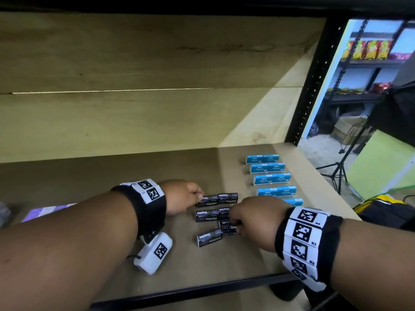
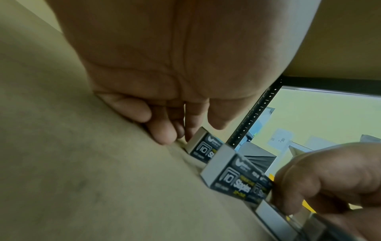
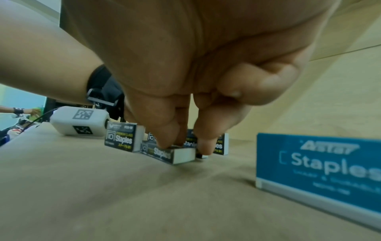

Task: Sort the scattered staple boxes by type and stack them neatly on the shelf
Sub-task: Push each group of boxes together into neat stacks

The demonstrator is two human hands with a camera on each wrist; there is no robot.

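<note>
My right hand [image 1: 251, 217] reaches down onto the shelf [image 1: 202, 265] and pinches a black staple box [image 3: 164, 152] between thumb and fingertips; the box lies flat on the board and sits slightly skewed against its neighbours. From the right wrist view, my fingertips [image 3: 164, 141] press on its top face while the thumb curls in beside its white end.

My left hand [image 1: 182, 196] rests on the shelf further back, fingers bent, their tips touching the left end of the rear pair of black boxes [image 1: 217, 199]. I cannot tell whether it really grips that pair or only steadies it; the left wrist view shows the fingertips [image 2: 163, 133] against the box's white end.

The black boxes lie in short rows near the middle of the shelf: a pair at the back, another pair [image 1: 207, 215] in front of it, then the one I pinch, and a single box [image 1: 210, 237] nearest the front edge. To the right, well apart from them, the blue staple boxes [image 1: 270, 177] stand in a column of paired rows running toward the back. A white tagged device [image 1: 155, 252] hangs under my left wrist, lying on the shelf.
</note>
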